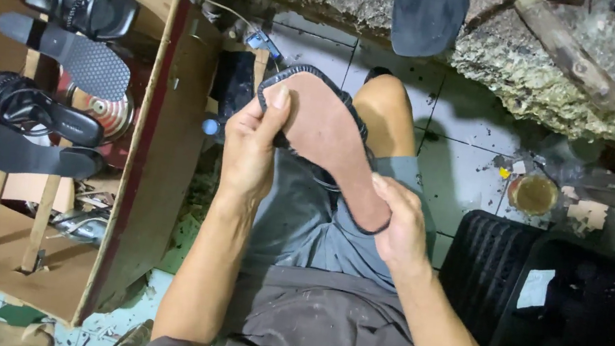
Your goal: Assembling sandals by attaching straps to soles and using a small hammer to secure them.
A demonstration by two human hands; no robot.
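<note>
Two hands hold one sandal (331, 141), brown underside up, over the lap. Left hand (250, 146) pinches its toe end, thumb pressing the folded black edging; right hand (395, 223) clasps the heel end. Step appears to be pressing the edging down; next likely needs firm thumb pressure further along the rim. Beyond the left grip, finished sandals and soles (49, 79) rest on a wooden rack (46, 203).

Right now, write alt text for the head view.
Both hands hold an upturned sandal sole with black edging over the lap: left hand at its upper end, right hand at its lower end. A wooden rack to the left carries black sandals and loose soles.
</note>
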